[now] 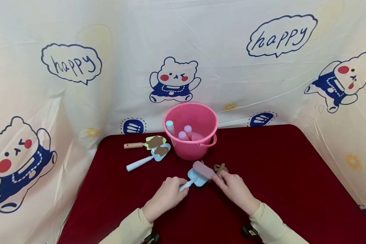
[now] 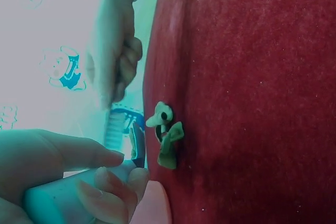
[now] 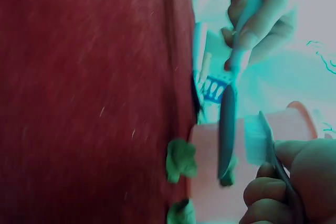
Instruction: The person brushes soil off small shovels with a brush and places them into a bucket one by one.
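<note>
My left hand (image 1: 168, 196) grips the pale handle of a light blue trowel (image 1: 200, 180); its fingers (image 2: 107, 190) curl round the handle in the left wrist view. My right hand (image 1: 239, 193) pinches a flat pinkish brush (image 1: 203, 170), which is held over the trowel blade. In the right wrist view the brush's pale bristles (image 3: 255, 139) stand beside the dark edge of the trowel blade (image 3: 227, 129); whether they touch is unclear. Brown crumpled pieces (image 1: 221, 168) lie on the table just beyond my right fingers, partly hidden by the hand.
A pink bucket (image 1: 189, 149) with several pastel sticks inside stands at the back of the red-covered table (image 1: 268, 156). Left of it lie a green trowel (image 1: 134, 145) with a wooden handle and a blue trowel (image 1: 139, 163), both bearing brown pieces. Printed cloth (image 1: 225, 81) hangs behind.
</note>
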The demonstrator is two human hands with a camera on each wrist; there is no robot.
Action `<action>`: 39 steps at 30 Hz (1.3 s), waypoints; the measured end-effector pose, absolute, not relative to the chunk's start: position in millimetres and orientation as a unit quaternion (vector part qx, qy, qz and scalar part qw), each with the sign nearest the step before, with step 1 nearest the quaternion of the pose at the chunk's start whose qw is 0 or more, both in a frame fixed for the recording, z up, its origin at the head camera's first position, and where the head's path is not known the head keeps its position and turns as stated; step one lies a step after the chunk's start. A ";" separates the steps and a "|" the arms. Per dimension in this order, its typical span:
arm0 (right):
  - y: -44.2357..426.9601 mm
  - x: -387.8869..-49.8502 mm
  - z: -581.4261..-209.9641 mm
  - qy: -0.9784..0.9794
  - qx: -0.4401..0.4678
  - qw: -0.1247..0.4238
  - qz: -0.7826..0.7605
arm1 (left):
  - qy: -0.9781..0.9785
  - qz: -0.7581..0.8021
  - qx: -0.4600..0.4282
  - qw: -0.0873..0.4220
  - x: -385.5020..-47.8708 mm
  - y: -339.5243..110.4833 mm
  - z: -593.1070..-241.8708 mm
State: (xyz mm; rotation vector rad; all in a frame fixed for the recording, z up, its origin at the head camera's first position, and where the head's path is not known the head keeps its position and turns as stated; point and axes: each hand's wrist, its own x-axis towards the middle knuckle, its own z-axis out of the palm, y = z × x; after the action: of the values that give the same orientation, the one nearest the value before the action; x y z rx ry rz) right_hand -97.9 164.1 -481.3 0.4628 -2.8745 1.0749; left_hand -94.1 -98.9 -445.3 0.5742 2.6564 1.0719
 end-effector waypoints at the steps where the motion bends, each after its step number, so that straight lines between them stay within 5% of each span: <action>1: 162.1 -97.6 -480.7 -0.922 0.160 0.016 0.352 | 0.904 0.364 0.195 0.110 -94.4 -98.2 -445.1; 27: 184.8 -105.6 -482.6 -0.941 0.103 0.015 0.323 | 0.884 0.395 0.212 0.131 -91.5 -96.4 -445.1; 39: 170.5 -94.8 -487.8 -0.922 0.190 -0.004 0.338 | 0.890 0.387 0.204 0.125 -95.5 -93.0 -447.5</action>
State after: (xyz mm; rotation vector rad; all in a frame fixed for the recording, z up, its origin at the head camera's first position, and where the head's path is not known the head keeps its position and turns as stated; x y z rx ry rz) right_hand -94.8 170.5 -487.8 0.5971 -2.9040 1.0659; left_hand -95.5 -93.0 -447.5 0.5935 2.5940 1.1275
